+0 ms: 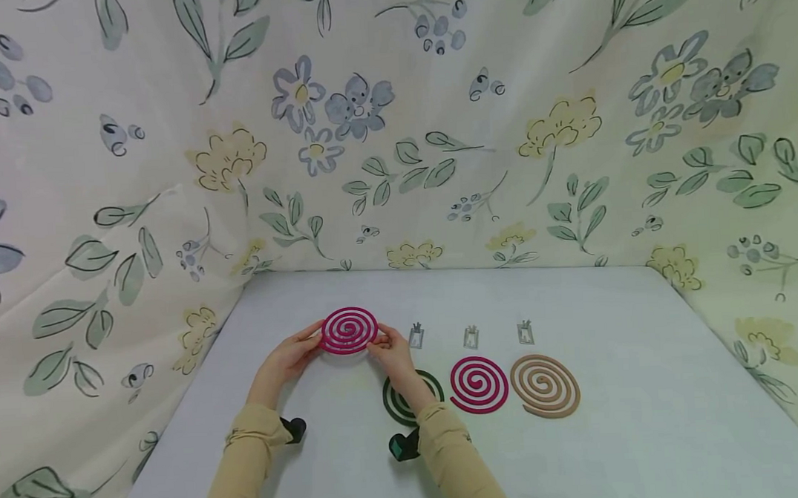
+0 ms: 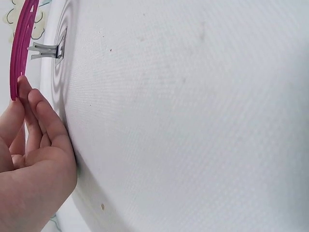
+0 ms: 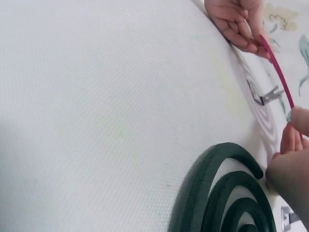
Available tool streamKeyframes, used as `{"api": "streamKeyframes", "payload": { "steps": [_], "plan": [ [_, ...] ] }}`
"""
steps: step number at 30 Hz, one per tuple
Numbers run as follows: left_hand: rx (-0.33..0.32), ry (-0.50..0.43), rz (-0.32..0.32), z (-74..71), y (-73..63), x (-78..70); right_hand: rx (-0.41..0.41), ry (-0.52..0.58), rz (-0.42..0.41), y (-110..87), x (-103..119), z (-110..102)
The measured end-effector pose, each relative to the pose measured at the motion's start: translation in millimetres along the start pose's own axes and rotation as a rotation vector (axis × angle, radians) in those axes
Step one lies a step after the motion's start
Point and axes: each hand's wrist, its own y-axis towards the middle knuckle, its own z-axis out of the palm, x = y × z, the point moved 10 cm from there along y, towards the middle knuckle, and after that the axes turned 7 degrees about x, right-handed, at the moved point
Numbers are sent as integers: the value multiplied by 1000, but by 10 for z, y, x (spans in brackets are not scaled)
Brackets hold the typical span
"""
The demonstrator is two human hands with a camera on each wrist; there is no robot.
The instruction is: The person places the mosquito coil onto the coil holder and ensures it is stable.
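Observation:
A magenta mosquito coil (image 1: 349, 330) is held up flat above the table's left half, one hand on either side. My left hand (image 1: 289, 360) pinches its left edge between thumb and fingertips. On the opposite edge, my right hand (image 1: 395, 355) pinches the rim. Just beneath the coil, apart from it, a small metal coil stand (image 2: 46, 50) rises from the table, its prongs upward; the head view hides this stand. A dark green coil (image 3: 195, 193) lies below my right forearm, partly covered by it.
To the right lie another magenta coil (image 1: 478, 384) and a tan coil (image 1: 545, 384). Behind them sit three metal stands (image 1: 416, 337) in a row on the white table (image 1: 622, 447). Floral cloth (image 1: 397, 204) hangs along the back and sides.

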Motion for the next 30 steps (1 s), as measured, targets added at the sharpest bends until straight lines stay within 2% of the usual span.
{"api": "streamKeyframes", "payload": {
  "steps": [7, 13, 20, 25, 26, 30],
  "plan": [
    [-20, -57, -20, -29, -4, 26, 13, 19, -5, -57, 89, 21],
    [12, -102, 2, -19, -28, 9, 13, -13, -16, -193, 273, 46],
    [48, -129, 5, -3, -19, 4, -1, -16, 18, 17, -35, 8],
    [59, -133, -4, 1, -28, 4, -12, -42, 13, 58, -78, -9],
    [65, -131, -4, 5, -32, 0, -3, -47, -25, 73, -78, -12],
    [76, -116, -10, -4, -46, -5, -1, -75, -33, 70, -67, -18]
  ]
}}
